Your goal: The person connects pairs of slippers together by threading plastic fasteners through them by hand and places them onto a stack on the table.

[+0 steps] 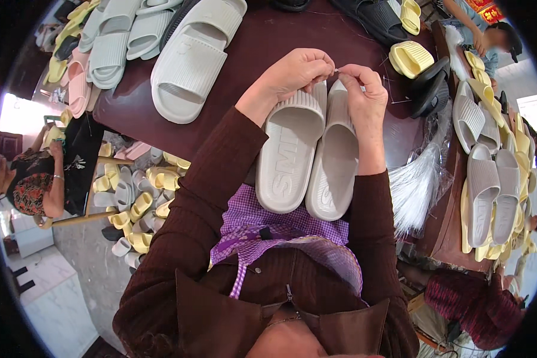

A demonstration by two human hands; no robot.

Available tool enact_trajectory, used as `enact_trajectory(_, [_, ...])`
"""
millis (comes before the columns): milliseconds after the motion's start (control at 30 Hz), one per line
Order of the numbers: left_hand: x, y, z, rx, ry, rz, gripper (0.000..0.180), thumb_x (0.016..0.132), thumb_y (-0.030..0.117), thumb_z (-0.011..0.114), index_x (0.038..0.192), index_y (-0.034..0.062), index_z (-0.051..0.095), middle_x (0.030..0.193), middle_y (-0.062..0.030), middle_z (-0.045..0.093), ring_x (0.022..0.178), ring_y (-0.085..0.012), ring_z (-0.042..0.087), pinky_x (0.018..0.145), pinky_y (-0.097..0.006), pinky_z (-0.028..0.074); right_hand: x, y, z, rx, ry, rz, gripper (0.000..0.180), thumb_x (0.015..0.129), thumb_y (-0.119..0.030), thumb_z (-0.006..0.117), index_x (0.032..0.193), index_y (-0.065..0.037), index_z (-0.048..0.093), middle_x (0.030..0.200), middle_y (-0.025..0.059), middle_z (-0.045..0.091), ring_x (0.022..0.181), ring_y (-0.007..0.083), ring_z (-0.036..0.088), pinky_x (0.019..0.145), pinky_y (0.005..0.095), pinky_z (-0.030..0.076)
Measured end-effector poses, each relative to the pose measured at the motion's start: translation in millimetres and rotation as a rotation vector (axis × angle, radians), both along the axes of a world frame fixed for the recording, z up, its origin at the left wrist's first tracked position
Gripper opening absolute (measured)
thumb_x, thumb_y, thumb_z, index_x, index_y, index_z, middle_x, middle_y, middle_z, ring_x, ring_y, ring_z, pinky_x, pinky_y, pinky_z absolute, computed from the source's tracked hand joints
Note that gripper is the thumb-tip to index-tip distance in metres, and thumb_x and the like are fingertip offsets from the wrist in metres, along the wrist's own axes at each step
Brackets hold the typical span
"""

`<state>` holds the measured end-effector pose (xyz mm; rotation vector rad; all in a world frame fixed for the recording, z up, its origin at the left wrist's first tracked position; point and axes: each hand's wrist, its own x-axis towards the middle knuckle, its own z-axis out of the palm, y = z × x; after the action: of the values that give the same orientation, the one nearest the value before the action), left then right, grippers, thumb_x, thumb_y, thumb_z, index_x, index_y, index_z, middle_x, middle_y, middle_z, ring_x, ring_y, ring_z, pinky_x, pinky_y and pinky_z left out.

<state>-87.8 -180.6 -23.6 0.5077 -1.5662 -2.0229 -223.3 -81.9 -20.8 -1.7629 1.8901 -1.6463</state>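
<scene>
A pair of light grey slide slippers stands side by side, the left slipper (289,158) and the right slipper (334,173), soles leaning toward my purple checked apron (268,230). Over their toe ends my left hand (298,73) and my right hand (364,95) meet, both closed in a pinch. A tiny whitish bit of thin clear plastic strand (336,70) shows between the fingertips; most of it is hidden by them. My right hand's lower edge lies along the right slipper's strap. To the right, a bundle of clear strands (420,191) hangs over the table edge.
On the dark red table (256,45) lie a large pale grey slipper (191,62), black slippers (432,89) and a yellow slipper (410,58). A stack of grey and yellow slippers (483,191) sits at right. More slippers (140,206) pile up at lower left. Other people work nearby.
</scene>
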Motion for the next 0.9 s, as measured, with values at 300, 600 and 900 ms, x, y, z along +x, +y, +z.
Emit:
enact_trajectory(300, [-0.5,-1.2,-1.0,0.030,-0.029,-0.016,0.009,0.083,0.011,0.054,0.081,0.0049,0.060,0.065,0.0048,0.048,0.053,-0.0042,0.039,0.049,-0.020,0.035,1.2,-0.7,1.0,-0.019,0.044,0.036,0.011,0.076,0.002,0.064,0.085,-0.005,0.066,0.081,0.0026,0.062,0.080,0.0142,0.054,0.072,0.0258,0.043])
enact_trajectory(600, [-1.0,-6.0,-5.5,0.001,0.004,-0.073,0.009,0.084,0.012,0.058,0.082,0.0042,0.061,0.065,0.0041,0.050,0.054,-0.0037,0.043,0.050,-0.019,0.037,0.0,-0.8,-0.6,-0.069,0.152,0.049,0.012,0.076,0.003,0.064,0.085,-0.003,0.066,0.080,0.0030,0.061,0.079,0.0122,0.054,0.071,0.0245,0.043])
enact_trajectory(900, [-3.1,-2.3,-6.5,-0.029,0.016,-0.018,0.011,0.085,0.012,0.062,0.089,0.0023,0.062,0.066,0.0038,0.052,0.054,-0.0028,0.044,0.048,-0.017,0.038,6.5,1.1,-1.5,-0.031,0.025,0.000,0.007,0.074,-0.003,0.066,0.080,-0.006,0.066,0.078,0.0053,0.064,0.077,0.0195,0.056,0.071,0.0301,0.045])
